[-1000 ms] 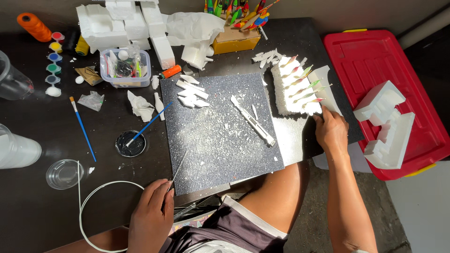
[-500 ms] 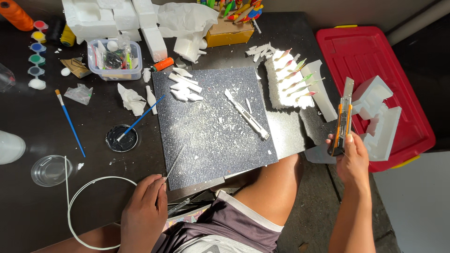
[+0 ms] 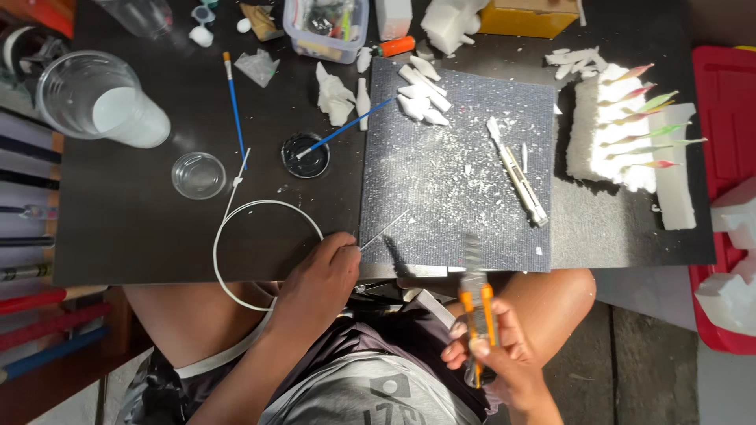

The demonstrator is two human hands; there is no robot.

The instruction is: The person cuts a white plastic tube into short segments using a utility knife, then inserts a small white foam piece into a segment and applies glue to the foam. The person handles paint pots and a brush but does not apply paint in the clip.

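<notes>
On my feed, the clear plastic cup (image 3: 98, 98) at the far left of the worktop (image 3: 157, 236) holds a white liquid, the small clear dish (image 3: 198, 175) beside it looks empty, and the round black paint pot (image 3: 305, 155) has a blue-handled brush (image 3: 346, 128) resting in it. A clear tub (image 3: 327, 27) at the back holds small mixed craft items. My right hand (image 3: 492, 346) has its grip clamped on an orange utility knife (image 3: 475, 303), blade pointing up toward the dark cutting mat (image 3: 457, 181), held over the lap just below the mat's near edge. My left hand (image 3: 323, 279) pinches a thin skewer (image 3: 383, 230) whose tip lies on the mat. Half a second ago the knife was raised out to the right near the red bin (image 3: 724, 102); it has now come in to the centre.
</notes>
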